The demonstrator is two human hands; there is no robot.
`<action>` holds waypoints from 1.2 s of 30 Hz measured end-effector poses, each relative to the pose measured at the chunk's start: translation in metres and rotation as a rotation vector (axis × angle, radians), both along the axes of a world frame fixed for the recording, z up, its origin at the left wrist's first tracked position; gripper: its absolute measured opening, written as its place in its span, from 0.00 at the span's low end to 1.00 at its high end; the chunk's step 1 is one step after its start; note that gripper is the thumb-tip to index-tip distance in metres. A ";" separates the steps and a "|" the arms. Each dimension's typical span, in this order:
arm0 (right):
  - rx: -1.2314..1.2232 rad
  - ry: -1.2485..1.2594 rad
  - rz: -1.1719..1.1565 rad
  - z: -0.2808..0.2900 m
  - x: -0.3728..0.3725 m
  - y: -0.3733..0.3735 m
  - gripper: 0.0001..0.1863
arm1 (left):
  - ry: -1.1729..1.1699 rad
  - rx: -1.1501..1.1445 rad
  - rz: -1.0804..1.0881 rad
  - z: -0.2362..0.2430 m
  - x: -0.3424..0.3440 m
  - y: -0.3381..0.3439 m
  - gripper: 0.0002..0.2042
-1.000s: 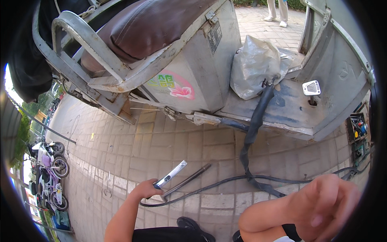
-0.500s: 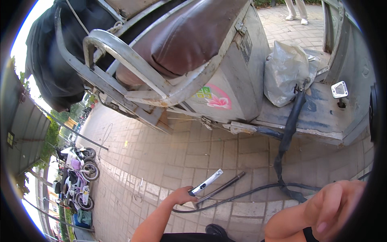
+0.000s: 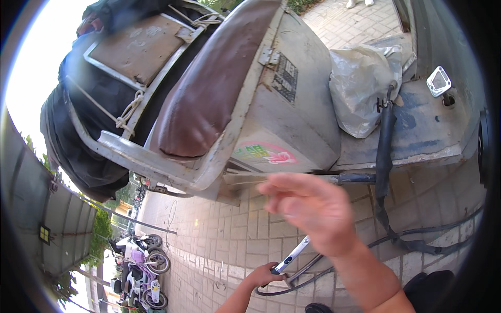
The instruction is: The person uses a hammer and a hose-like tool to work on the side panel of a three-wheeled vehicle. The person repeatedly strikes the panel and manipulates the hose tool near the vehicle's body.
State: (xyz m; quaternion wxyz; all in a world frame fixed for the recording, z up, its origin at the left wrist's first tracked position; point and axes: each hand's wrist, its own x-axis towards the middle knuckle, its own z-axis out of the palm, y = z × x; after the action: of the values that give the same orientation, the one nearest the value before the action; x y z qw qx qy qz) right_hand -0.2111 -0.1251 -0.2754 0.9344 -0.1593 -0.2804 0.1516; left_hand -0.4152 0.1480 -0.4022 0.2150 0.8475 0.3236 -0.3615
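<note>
My left hand (image 3: pixel 258 275) is closed around a long silver bar-shaped tool (image 3: pixel 292 255) with a dark grip end, held low over the paving. Beside that tool runs a thin dark rod (image 3: pixel 305 268), its near end close to my fingers; whether I hold it too is unclear. My right hand (image 3: pixel 313 208) is raised in front of the vehicle's metal seat box (image 3: pixel 292 120). Its fingers are loosely bent, a little blurred, with the thumb apart and nothing visible in them. A black hose (image 3: pixel 297 288) curves beneath the tool and passes behind my right forearm.
The grey three-wheeler has a brown padded seat (image 3: pixel 203 109), a footboard (image 3: pixel 417 125) carrying a grey plastic bag (image 3: pixel 360 88), and a silver pedal (image 3: pixel 439 82). A black-wrapped lever (image 3: pixel 384 146) stands at its side. Parked two-wheelers (image 3: pixel 143 271) line the left.
My right hand has moved from the lower right up and left, in front of the seat box. The view has shifted; my left hand still holds the silver tool low down.
</note>
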 end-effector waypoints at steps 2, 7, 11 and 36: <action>-0.102 0.094 0.090 0.008 -0.001 0.043 0.35 | 0.073 0.020 0.037 0.008 0.006 -0.007 0.44; 0.132 -0.067 0.335 0.043 -0.009 0.079 0.42 | -0.100 -0.009 0.018 -0.042 -0.053 0.043 0.43; 0.226 -0.114 0.201 0.048 -0.014 0.090 0.45 | -0.112 0.013 0.090 -0.036 -0.063 0.038 0.40; 0.020 -0.124 0.178 0.018 -0.028 0.088 0.46 | -0.850 0.083 0.631 0.074 0.003 -0.019 0.23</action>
State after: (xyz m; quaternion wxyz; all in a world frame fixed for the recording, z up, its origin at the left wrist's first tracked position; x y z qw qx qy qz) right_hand -0.2392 -0.0371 -0.2576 0.8997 -0.1335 -0.3521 0.2209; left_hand -0.4121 0.1285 -0.3280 0.3920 0.7884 0.4612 0.1093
